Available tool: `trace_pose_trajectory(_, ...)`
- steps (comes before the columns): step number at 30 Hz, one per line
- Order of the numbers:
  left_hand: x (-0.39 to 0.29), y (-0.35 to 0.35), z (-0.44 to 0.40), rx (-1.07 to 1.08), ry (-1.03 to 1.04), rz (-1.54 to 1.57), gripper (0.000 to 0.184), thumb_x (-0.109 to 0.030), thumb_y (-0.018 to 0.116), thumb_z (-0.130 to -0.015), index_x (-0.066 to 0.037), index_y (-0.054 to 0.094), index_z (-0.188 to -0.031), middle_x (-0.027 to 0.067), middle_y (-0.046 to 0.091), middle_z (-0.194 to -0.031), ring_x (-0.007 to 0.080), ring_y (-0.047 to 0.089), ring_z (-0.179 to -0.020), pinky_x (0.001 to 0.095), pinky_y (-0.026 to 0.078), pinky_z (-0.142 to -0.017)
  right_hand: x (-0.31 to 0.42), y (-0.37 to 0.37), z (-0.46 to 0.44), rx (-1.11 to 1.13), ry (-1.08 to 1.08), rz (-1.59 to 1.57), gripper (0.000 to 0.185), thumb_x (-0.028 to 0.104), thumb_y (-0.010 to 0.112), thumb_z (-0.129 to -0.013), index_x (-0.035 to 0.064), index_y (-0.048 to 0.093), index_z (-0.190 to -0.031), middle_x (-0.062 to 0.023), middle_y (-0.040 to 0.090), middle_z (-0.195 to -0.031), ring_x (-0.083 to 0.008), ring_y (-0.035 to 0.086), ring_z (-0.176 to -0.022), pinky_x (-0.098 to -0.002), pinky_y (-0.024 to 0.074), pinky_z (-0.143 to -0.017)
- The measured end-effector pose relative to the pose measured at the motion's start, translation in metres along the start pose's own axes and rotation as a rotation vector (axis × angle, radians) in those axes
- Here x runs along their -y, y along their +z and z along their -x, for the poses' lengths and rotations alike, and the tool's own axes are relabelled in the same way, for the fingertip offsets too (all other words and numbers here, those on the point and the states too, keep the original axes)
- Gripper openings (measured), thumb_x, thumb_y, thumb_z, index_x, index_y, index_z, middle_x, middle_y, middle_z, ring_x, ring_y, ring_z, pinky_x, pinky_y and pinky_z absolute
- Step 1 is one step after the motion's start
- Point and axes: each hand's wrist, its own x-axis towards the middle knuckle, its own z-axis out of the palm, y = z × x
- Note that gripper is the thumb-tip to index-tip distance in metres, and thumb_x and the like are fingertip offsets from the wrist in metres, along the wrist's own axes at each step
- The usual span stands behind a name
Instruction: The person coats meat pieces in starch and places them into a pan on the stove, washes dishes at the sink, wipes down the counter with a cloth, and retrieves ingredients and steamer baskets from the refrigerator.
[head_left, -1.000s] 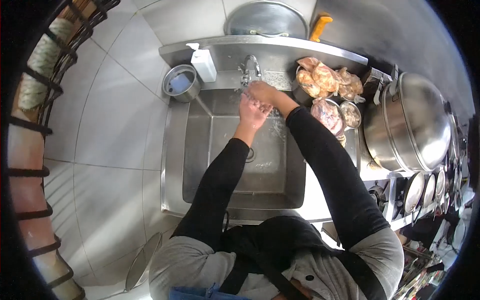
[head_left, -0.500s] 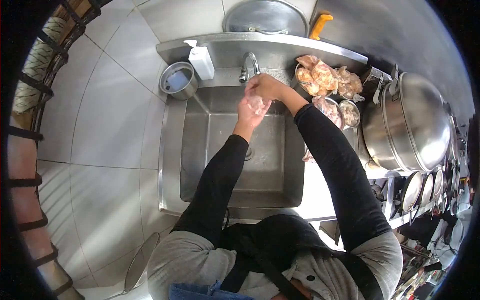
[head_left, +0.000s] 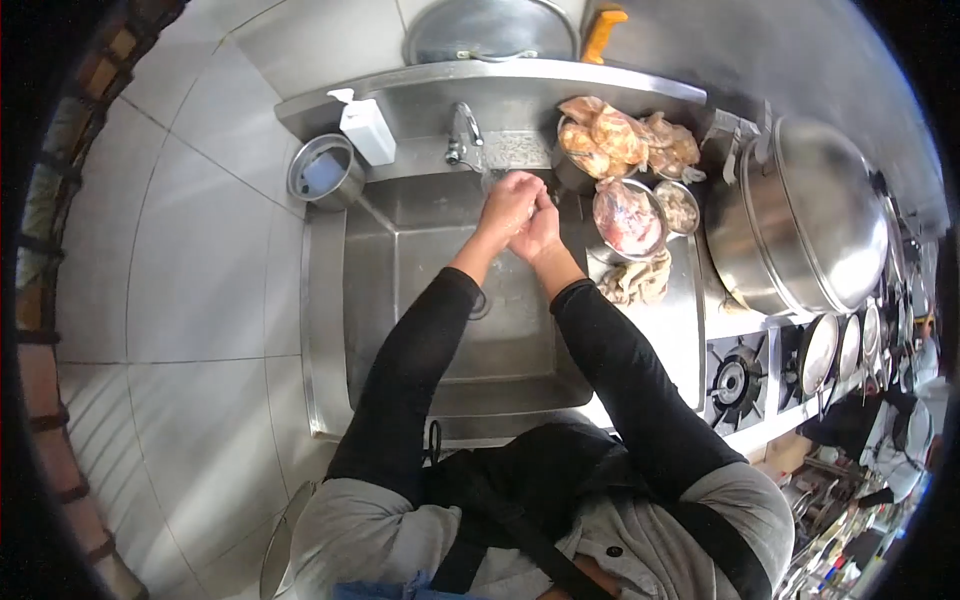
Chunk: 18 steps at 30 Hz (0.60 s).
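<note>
Water runs from the curved metal faucet (head_left: pixel 465 130) at the back of the steel sink (head_left: pixel 400 300). Just in front of it, my left hand (head_left: pixel 508 210) and my right hand (head_left: pixel 538 228) are pressed together over the basin, under the stream. The fingers of both are curled against each other, and anything between the palms is hidden. A white pump bottle (head_left: pixel 368 132) stands behind the sink to the left, beside a metal pot (head_left: pixel 327 172) with a bluish item inside.
Right of the sink are bagged food (head_left: pixel 605 135), a bowl of meat (head_left: pixel 630 218), a smaller bowl (head_left: pixel 677 208), a crumpled cloth (head_left: pixel 640 280), a large domed steel pot (head_left: pixel 800 215) and a gas burner (head_left: pixel 735 380). An orange handle (head_left: pixel 603 35) shows behind.
The view has shifted. My right hand has come down from above my left hand to beside it, and my hands are now clasped. The cloth and burner are more visible.
</note>
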Motion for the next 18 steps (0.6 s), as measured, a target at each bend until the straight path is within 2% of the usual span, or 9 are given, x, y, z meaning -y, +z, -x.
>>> trace_pose_trajectory(1,0.0,-0.003,0.003,0.106,0.14,-0.152,0.03,-0.028,0.06,-0.095,-0.002,0.065,-0.111,0.0043,0.066,-0.093,0.0097,0.059,-0.081,0.0247,0.049,-0.072,0.001,-0.015,-0.004,-0.046,-0.042,-0.044,0.041,0.046,0.041,-0.1,0.0109,0.059,-0.112,-0.0082,0.065,-0.112,-0.0286,0.063,-0.103,-0.0453,0.0489,-0.094)
trace_pose_trajectory(3,-0.019,-0.008,0.012,0.274,-0.016,-0.125,0.034,-0.027,0.059,-0.096,-0.002,0.062,-0.119,0.006,0.066,-0.1,0.0114,0.06,-0.087,0.0254,0.049,-0.078,0.002,-0.027,-0.003,-0.064,-0.129,-0.066,0.034,0.036,0.039,-0.102,0.0105,0.059,-0.11,-0.0081,0.066,-0.108,-0.0253,0.064,-0.1,-0.0434,0.0512,-0.091)
trace_pose_trajectory(6,-0.033,-0.018,0.016,0.452,-0.132,-0.027,0.044,-0.026,0.057,-0.097,0.002,0.055,-0.13,0.0098,0.066,-0.11,0.0138,0.063,-0.096,0.0262,0.05,-0.086,0.014,-0.038,-0.004,-0.001,-0.12,0.024,0.033,0.035,0.04,-0.102,0.0094,0.06,-0.108,-0.0074,0.067,-0.101,-0.0236,0.065,-0.095,-0.041,0.0534,-0.086)
trace_pose_trajectory(8,-0.049,-0.02,0.028,0.475,-0.091,0.052,0.044,-0.026,0.057,-0.097,0.003,0.054,-0.13,0.0115,0.066,-0.111,0.0141,0.064,-0.097,0.0264,0.051,-0.085,0.015,-0.023,0.004,-0.1,-0.089,0.031,0.033,0.036,0.042,-0.101,0.0096,0.06,-0.097,-0.0042,0.067,-0.087,-0.0194,0.065,-0.077,-0.0352,0.0544,-0.067)
trace_pose_trajectory(10,-0.055,-0.022,0.038,0.297,-0.051,0.137,0.036,-0.024,0.058,-0.096,0.001,0.06,-0.122,0.0078,0.066,-0.1,0.0134,0.063,-0.085,0.0248,0.051,-0.076,0.019,-0.027,0.007,-0.041,-0.004,-0.005,0.035,0.039,0.042,-0.101,0.0106,0.06,-0.09,-0.0032,0.065,-0.08,-0.0179,0.063,-0.068,-0.0321,0.0524,-0.057)
trace_pose_trajectory(11,-0.057,-0.024,0.041,0.206,-0.03,0.178,0.033,-0.024,0.058,-0.096,0.0,0.063,-0.118,0.006,0.066,-0.094,0.0131,0.063,-0.079,0.024,0.051,-0.071,0.019,-0.028,0.007,-0.242,-0.021,0.035,0.037,0.04,0.045,-0.1,0.011,0.057,-0.082,-0.0013,0.061,-0.07,-0.0159,0.058,-0.058,-0.028,0.0453,-0.047)
trace_pose_trajectory(14,-0.001,-0.044,0.035,-0.185,-0.326,0.291,0.035,-0.033,0.058,-0.094,-0.004,0.063,-0.112,0.0087,0.065,-0.095,0.0187,0.062,-0.09,0.0321,0.051,-0.089,0.029,-0.022,0.025,0.074,0.201,0.131,0.036,0.04,0.049,-0.099,0.0114,0.055,-0.078,-0.0017,0.058,-0.067,-0.0159,0.057,-0.058,-0.0269,0.043,-0.047)
trace_pose_trajectory(15,0.01,-0.035,0.047,-0.169,-0.51,0.518,0.034,-0.038,0.055,-0.094,-0.006,0.063,-0.104,0.0076,0.064,-0.093,0.0208,0.06,-0.093,0.0362,0.049,-0.094,0.031,-0.013,0.028,0.115,0.26,0.241,0.03,0.034,0.052,-0.098,0.0108,0.057,-0.08,-0.0014,0.055,-0.066,-0.0152,0.055,-0.058,-0.0284,0.045,-0.051)
trace_pose_trajectory(18,0.066,-0.034,0.072,0.422,-0.547,1.172,0.036,-0.038,0.048,-0.096,-0.005,0.062,-0.103,0.01,0.065,-0.098,0.0274,0.061,-0.101,0.0432,0.048,-0.095,-0.001,0.053,0.054,-0.058,0.099,0.926,0.024,0.03,0.053,-0.097,0.0086,0.062,-0.09,-0.0033,0.058,-0.069,-0.0141,0.058,-0.066,-0.0267,0.0478,-0.061)
